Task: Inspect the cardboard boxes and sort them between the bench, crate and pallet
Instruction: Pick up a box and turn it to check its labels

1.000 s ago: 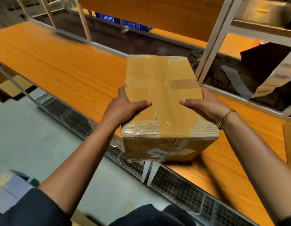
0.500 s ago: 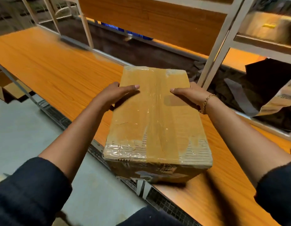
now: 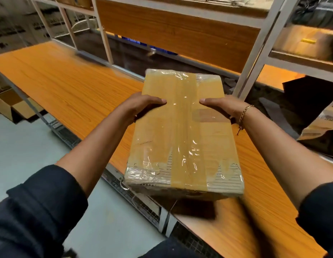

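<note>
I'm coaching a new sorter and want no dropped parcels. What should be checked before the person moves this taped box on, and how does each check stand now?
1. Two-handed grip: ok. The left hand and right hand hold the cardboard box by its sides, thumbs on top.
2. Top tape seal: ok, brown tape runs its full length.
3. Top face undamaged: cannot tell; a faint crack-like line shows near its left edge.
4. Underside inspected: cannot tell, hidden.
5. Room on the bench: ok, bare surface shows to the left of the box.
</note>
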The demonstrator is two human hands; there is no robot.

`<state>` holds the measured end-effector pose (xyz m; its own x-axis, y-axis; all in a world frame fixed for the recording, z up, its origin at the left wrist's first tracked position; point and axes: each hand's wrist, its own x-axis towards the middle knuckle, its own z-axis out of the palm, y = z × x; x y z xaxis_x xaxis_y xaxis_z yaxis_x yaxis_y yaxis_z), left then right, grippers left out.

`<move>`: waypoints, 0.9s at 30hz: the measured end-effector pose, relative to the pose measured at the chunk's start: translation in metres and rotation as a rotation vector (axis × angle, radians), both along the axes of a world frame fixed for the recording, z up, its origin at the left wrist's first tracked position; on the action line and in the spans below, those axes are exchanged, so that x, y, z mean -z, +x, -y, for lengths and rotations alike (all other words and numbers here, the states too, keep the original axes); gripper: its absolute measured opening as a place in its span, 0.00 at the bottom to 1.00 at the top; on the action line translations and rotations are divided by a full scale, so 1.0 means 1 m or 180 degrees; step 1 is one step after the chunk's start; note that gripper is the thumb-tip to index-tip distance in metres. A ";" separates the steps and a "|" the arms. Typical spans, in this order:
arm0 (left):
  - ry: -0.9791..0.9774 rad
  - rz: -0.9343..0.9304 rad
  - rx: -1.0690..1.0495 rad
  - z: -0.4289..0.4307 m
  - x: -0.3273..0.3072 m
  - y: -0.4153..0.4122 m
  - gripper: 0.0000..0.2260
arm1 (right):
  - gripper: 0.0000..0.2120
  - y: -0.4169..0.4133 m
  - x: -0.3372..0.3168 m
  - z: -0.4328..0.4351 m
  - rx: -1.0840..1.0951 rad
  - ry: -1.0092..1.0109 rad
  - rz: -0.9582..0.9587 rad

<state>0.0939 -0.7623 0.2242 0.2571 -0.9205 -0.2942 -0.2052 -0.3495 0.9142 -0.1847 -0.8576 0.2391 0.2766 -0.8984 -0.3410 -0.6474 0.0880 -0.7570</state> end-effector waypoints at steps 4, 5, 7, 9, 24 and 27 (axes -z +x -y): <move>-0.1418 0.0088 -0.0242 -0.016 -0.048 -0.005 0.33 | 0.36 -0.007 -0.037 -0.013 -0.0002 -0.0810 0.1422; -0.1732 -0.0133 -0.0304 -0.027 -0.055 -0.007 0.32 | 0.36 -0.012 -0.040 -0.019 -0.0038 -0.0727 0.1937; -0.1917 -0.0526 -0.0372 -0.056 -0.058 -0.016 0.31 | 0.33 -0.023 -0.040 -0.041 -0.0029 -0.0246 0.2588; -0.1748 -0.0701 -0.0400 -0.080 -0.042 -0.027 0.32 | 0.31 -0.030 -0.026 -0.060 0.0027 -0.0114 0.2450; -0.1168 0.0337 -0.1210 -0.123 0.017 -0.043 0.29 | 0.48 -0.021 0.010 -0.104 0.0127 -0.0714 0.1091; -0.1202 0.0442 -0.1269 -0.131 0.033 -0.048 0.30 | 0.38 -0.023 0.026 -0.114 0.0316 -0.0968 0.1079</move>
